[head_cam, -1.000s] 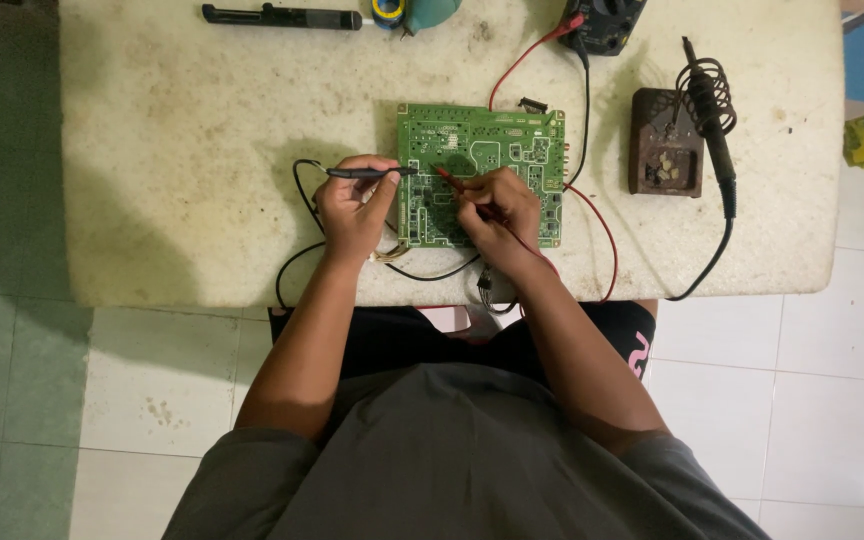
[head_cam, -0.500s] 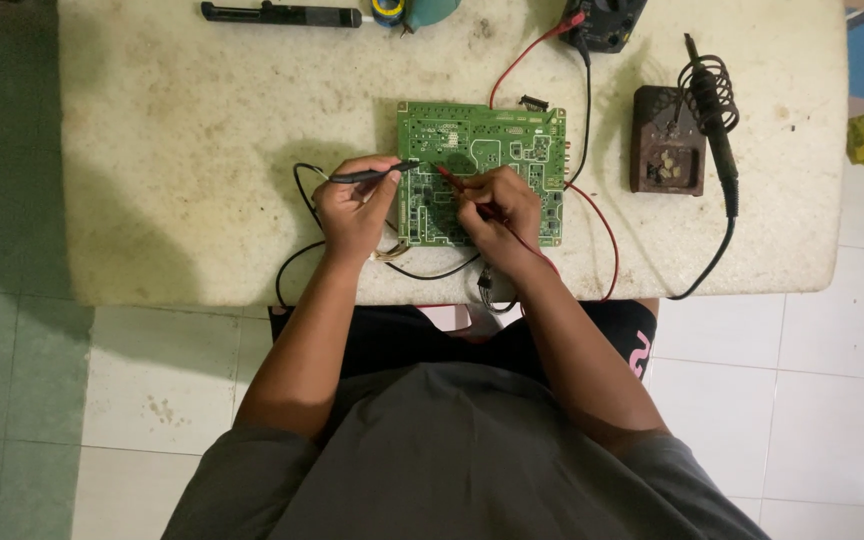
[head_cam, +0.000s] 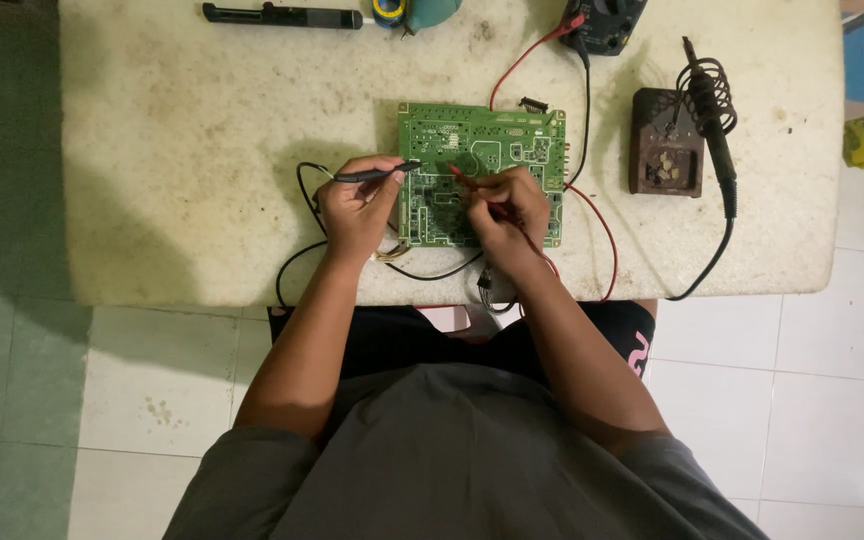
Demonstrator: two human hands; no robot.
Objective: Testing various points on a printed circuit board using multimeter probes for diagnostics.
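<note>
A green circuit board (head_cam: 512, 140) lies flat on the worn white table (head_cam: 182, 150). My left hand (head_cam: 357, 208) grips a black test probe (head_cam: 377, 174) whose tip touches the board's left edge. My right hand (head_cam: 504, 205) rests on the board and pinches a red test probe (head_cam: 460, 176), its tip on the board's middle. A black lead (head_cam: 297, 255) and a red lead (head_cam: 602, 235) trail from the probes across the table to a dark meter (head_cam: 607, 22) at the far edge.
A soldering iron (head_cam: 717, 135) sits in a coiled holder beside a brown stand (head_cam: 666, 155) right of the board. A long black tool (head_cam: 277, 15) and a solder spool (head_cam: 389, 11) lie at the far edge. White tiled floor surrounds the table.
Both hands stay on the board. The black probe's tip has shifted slightly along the board's left edge; the red probe barely moved.
</note>
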